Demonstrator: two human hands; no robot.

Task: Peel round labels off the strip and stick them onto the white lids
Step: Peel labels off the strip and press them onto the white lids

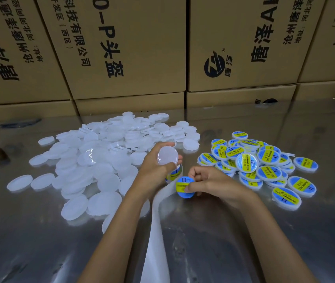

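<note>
1. Gripping a bare white lid (167,155) by its rim, the left hand (156,168) holds it tilted up above the desk, fingers curled round its edge.
2. Just below that hand a roll of labels (175,172) shows blue and yellow print; how the hand touches it cannot be told.
3. To the right, the right hand (207,181) pinches a round blue label (185,187) with a yellow band between thumb and fingers, the other fingers curled in.
4. A white backing strip (155,231) runs from under the hands toward the near edge, lying between the two forearms.
5. Left of the hands a wide heap of unlabelled white lids (93,160) spreads over the desk, reaching the far side.
6. Right of the hands sits a smaller pile of labelled lids (264,166), each with a blue and yellow sticker reading "SOLDERING PASTE".
7. All of this rests on a shiny metal desk (223,242) that mirrors the surroundings.
8. Along the far edge stand stacked brown cardboard boxes (131,48) printed with black characters.
</note>
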